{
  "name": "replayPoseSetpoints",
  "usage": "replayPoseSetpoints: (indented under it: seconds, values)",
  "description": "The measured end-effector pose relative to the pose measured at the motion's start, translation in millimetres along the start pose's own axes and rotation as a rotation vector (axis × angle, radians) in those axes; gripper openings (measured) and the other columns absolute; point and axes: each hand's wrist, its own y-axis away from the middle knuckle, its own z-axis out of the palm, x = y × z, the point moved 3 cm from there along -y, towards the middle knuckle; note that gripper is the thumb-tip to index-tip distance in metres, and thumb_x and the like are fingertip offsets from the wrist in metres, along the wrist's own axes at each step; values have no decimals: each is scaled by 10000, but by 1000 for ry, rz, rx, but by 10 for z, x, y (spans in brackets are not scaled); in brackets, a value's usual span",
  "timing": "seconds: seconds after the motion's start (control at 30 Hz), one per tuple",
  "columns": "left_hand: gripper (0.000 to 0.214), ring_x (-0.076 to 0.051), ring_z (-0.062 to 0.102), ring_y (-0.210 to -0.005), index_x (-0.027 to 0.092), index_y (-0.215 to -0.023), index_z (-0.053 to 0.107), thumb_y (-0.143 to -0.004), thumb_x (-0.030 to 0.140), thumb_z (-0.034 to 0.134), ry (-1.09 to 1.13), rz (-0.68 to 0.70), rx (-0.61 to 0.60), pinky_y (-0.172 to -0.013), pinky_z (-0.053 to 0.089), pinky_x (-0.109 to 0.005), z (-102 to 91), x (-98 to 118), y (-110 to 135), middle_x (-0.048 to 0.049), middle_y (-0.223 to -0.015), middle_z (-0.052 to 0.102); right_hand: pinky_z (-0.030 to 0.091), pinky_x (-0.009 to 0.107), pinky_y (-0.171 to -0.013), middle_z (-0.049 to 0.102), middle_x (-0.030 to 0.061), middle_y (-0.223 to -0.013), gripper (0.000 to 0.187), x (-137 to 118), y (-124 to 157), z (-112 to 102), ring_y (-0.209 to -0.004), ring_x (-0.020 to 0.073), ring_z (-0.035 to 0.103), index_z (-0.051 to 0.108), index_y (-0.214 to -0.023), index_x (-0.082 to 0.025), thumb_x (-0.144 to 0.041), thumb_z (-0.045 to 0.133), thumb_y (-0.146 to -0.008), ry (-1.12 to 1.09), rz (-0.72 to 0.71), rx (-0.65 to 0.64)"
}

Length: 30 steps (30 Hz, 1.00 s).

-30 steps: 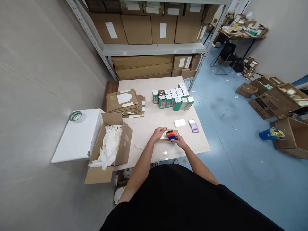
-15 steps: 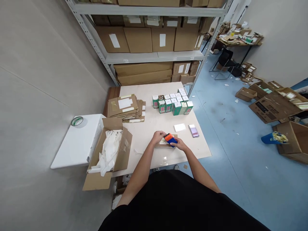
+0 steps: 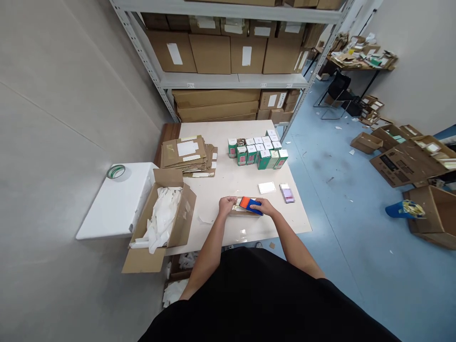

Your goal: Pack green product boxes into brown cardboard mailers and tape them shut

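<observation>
Head view: grips orange-and-blue oblong object in right hand, over flat brown cardboard box. Curls left hand left of that grip, by box's end; can't tell whether holding anything. Has white rectangular card beyond grip.

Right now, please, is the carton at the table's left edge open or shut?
The carton is open: flaps spread outward, white material showing inside.

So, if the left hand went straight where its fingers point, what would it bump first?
Probably the orange end of the orange-and-blue thing held by the right hand. Heights are hard to judge, so the left hand might touch the cardboard box first.
</observation>
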Motion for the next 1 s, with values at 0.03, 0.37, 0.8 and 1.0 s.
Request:
replayPoseSetpoints:
  seconds: [0.03, 0.37, 0.8, 1.0]
  values:
    - [180, -186, 708, -718, 169, -750, 789, -744, 340, 732, -12, -8, 27, -729, 557, -288, -87, -17, -13, -49, -719, 759, 449, 304, -706, 704, 27, -827, 489, -36, -13, -25, -781, 214, 606, 745, -847, -201, -680, 739, -748, 12, 3, -13]
    - [335, -206, 742, -863, 175, -966, 811, -839, 394, 591, -169, -73, 245, -805, 572, -294, -740, -440, -99, -81, -916, 801, 384, 275, -621, 684, 18, -703, 528, -101, -198, -117, -701, 203, 596, 752, -769, -221, -746, 697, -757, 293, 84, -61]
    - [348, -204, 727, -827, 197, -950, 794, -790, 374, 541, -187, -178, 190, -758, 540, -294, -493, -815, -267, -55, -799, 770, 412, 275, -653, 760, 58, -878, 499, -73, -247, -34, -799, 232, 660, 764, -898, -231, -716, 732, -780, 406, 132, -17]
    - [252, -203, 734, -793, 199, -872, 778, -770, 371, 625, -183, -206, 84, -755, 543, -293, -433, -960, -398, -68, -784, 761, 429, 285, -666, 766, 63, -892, 512, -89, -265, 7, -813, 243, 675, 772, -911, -236, -728, 713, -784, 405, 154, -3]
